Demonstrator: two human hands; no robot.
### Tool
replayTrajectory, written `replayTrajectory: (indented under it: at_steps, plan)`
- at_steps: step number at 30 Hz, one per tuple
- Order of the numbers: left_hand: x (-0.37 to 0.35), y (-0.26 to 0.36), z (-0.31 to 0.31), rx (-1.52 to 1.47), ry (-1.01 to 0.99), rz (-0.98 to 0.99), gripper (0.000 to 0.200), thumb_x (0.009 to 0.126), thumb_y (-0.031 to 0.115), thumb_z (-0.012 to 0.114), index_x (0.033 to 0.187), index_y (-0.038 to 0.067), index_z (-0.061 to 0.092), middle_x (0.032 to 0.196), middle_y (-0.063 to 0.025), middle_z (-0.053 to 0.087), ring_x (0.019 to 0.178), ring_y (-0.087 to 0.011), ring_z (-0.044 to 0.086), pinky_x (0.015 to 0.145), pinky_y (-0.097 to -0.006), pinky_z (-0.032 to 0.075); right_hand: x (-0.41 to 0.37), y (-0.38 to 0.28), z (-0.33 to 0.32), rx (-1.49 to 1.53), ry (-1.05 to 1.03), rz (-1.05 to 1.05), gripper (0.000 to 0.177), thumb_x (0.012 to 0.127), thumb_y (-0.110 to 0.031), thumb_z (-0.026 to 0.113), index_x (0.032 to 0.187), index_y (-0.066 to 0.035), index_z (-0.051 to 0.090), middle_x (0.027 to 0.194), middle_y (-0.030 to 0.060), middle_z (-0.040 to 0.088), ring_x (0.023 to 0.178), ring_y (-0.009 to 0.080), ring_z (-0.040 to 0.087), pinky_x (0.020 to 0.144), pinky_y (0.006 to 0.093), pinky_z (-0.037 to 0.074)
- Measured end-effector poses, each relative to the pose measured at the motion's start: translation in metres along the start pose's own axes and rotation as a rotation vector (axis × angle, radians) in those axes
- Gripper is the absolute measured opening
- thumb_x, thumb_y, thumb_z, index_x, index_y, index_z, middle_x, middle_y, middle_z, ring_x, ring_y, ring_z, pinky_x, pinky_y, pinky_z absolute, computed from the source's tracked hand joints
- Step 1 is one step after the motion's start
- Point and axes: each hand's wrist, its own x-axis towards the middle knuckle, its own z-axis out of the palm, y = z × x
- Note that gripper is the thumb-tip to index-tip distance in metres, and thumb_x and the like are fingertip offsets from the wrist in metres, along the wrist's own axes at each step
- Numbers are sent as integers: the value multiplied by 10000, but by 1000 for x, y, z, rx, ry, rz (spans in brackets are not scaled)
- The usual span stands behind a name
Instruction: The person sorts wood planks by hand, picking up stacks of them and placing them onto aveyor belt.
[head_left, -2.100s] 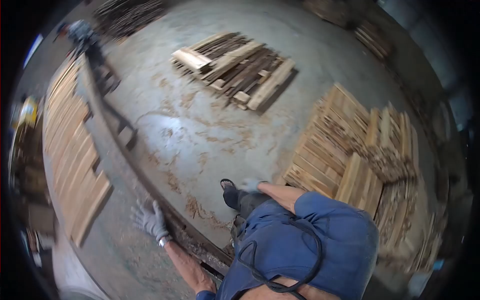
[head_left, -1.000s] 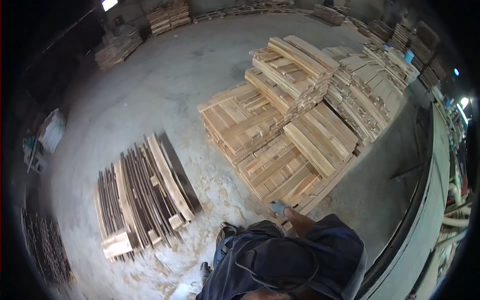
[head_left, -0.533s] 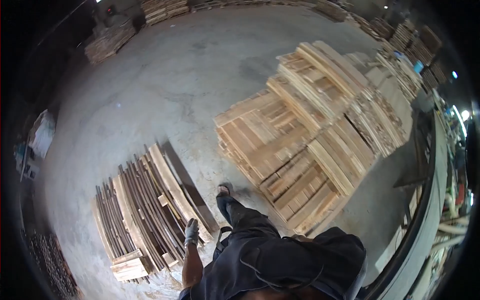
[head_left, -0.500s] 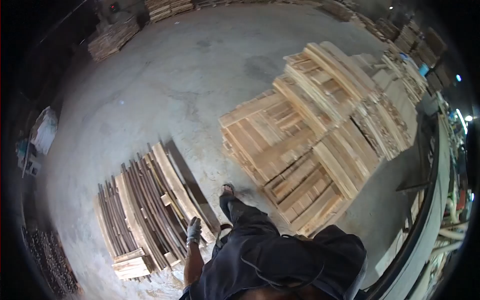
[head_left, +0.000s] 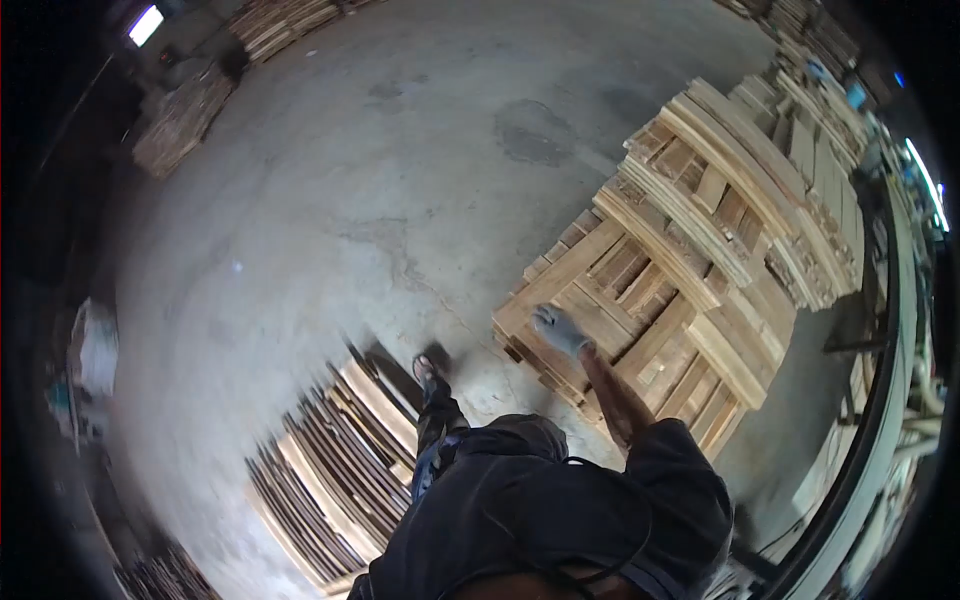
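My right hand (head_left: 560, 331), in a grey glove, is held out over the near left part of a large wood stack (head_left: 590, 312). Its fingers curl in with nothing seen in them, and it overlaps the flat boards in this view. My left hand is out of sight. To the left of my legs, a low bundle of long dark sticks (head_left: 335, 462) lies on the floor between pale boards (head_left: 375, 405).
Grey concrete floor (head_left: 300, 220) stretches ahead, my sandalled foot (head_left: 426, 368) between bundle and stack. A long rail (head_left: 885, 400) runs along the right. More timber piles (head_left: 185, 125) stand far left, and a white sack (head_left: 95, 345) sits at the left edge.
My right hand has come into view over the wood stack, while my left hand has gone out of view. The view has shifted, and the stick bundle now sits lower and farther right.
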Motion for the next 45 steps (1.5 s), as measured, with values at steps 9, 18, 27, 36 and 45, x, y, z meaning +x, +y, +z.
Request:
replayTrajectory:
  at_steps: [9, 18, 27, 36, 45]
  plan:
    - [283, 270, -265, 429, -73, 298, 297, 842, 130, 518, 1117, 117, 631, 1010, -104, 626, 942, -266, 575, 822, -402, 467, 61, -80, 75, 6, 246, 543, 337, 911, -319, 529, 1071, -55, 663, 1066, 187, 669, 1055, 347, 617, 908, 396, 466]
    - [528, 670, -372, 1033, 107, 1084, 260, 888, 195, 496, 1104, 145, 630, 985, -91, 617, 905, -252, 581, 777, -398, 474, 95, -105, 70, 785, 951, 681, 330, 915, -290, 605, 1068, -2, 655, 851, 33, 657, 708, 103, 590, 627, 262, 476]
    - [486, 851, -158, 701, -627, 600, 456, 952, 263, 499, 1349, 41, 451, 1229, -63, 575, 1084, -180, 571, 894, -343, 496, 248, -54, -228, 1120, 1691, 94, 675, 917, -552, 517, 1432, -158, 331, 1229, 98, 473, 979, 252, 567, 797, 368, 494]
    - [509, 993, -68, 1152, -611, 489, 308, 894, 245, 554, 1163, 95, 542, 908, -28, 583, 826, -168, 592, 759, -370, 525, 279, -26, -441, 1290, 1953, -130, 1095, 746, -746, 579, 1519, -294, -52, 1559, 229, -51, 1391, 492, 98, 1111, 555, 162]
    - [617, 1352, 185, 529, -823, 422, 204, 934, 322, 522, 926, 126, 575, 659, 3, 528, 512, -185, 507, 468, -384, 414, 308, 32, -488, 1313, 2182, -141, 953, 771, -754, 535, 1515, -327, 122, 1522, 197, 171, 1328, 385, 291, 1033, 525, 293]
